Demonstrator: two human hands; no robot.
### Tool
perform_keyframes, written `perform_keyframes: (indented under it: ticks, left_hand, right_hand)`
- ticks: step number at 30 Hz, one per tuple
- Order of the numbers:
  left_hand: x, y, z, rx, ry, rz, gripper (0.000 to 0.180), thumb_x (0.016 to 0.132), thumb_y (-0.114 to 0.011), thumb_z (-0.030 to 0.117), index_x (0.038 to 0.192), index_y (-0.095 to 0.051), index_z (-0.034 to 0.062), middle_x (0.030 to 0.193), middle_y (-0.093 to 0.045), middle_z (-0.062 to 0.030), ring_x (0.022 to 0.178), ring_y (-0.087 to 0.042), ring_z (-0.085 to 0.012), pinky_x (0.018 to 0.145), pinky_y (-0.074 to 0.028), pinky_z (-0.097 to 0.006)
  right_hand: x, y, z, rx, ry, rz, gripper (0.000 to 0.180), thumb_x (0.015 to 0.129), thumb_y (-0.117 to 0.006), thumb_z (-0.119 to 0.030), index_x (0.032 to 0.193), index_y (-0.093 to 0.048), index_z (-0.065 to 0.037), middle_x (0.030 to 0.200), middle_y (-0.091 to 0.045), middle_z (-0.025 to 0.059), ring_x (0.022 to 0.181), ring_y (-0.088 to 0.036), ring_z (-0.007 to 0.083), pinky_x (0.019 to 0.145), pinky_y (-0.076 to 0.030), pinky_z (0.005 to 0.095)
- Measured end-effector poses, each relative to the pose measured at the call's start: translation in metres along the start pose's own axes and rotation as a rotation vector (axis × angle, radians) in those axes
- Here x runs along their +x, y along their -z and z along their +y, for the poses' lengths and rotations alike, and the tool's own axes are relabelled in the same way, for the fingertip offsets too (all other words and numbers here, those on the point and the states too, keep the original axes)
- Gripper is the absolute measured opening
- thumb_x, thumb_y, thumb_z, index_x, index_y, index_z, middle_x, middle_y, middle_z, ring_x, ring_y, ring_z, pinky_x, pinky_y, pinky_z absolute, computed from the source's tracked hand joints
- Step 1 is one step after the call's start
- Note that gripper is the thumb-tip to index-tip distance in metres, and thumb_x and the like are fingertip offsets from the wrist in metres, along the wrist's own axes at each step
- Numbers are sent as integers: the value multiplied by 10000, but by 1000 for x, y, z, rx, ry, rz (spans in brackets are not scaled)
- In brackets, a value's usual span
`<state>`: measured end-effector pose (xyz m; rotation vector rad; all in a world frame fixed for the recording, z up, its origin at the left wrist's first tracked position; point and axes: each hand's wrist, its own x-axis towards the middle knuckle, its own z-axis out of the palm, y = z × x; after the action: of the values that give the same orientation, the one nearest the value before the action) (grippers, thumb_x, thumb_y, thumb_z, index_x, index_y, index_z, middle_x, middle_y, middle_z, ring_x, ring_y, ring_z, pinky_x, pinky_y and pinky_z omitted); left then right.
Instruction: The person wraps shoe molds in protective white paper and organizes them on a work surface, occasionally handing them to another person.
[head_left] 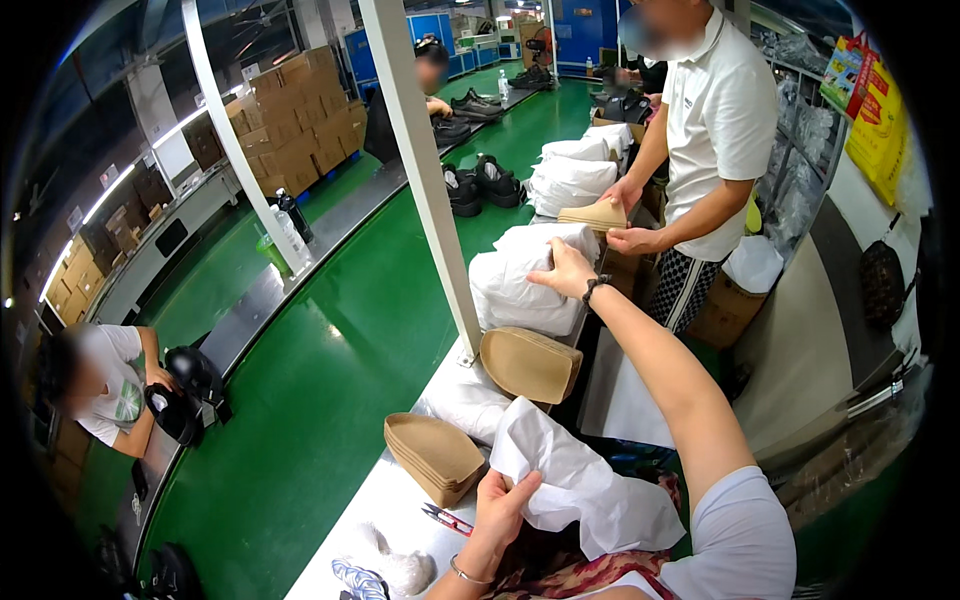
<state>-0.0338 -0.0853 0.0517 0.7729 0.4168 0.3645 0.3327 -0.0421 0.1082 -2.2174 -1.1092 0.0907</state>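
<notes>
The left hand [497, 508] pinches a crumpled sheet of white tissue paper [585, 490] at its near edge, low over the white worktable [385, 500]; it looks very light, soft and easy to tear, so the edge seems a good place to hold. The right hand [566, 268] rests flat and open on a stack of white tissue paper [520, 290] farther away. Stiff tan insole boards [435, 455] lie in a curved pile just beside the left hand.
</notes>
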Motion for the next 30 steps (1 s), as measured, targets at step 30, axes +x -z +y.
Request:
perform_keyframes:
  ticks: [30]
  left_hand:
    - [20, -11, -11, 25, 101, 27, 394, 803, -621, -36, 1172, -484, -37, 1094, -586, -121, 965, -583, -203, 860, -466, -347]
  right_hand:
    - [87, 237, 69, -51, -357, 1050, 711, 676, -700, -483, 1022, -504, 107, 1030, -586, 303, 950, -594, 393, 823, -471, 410]
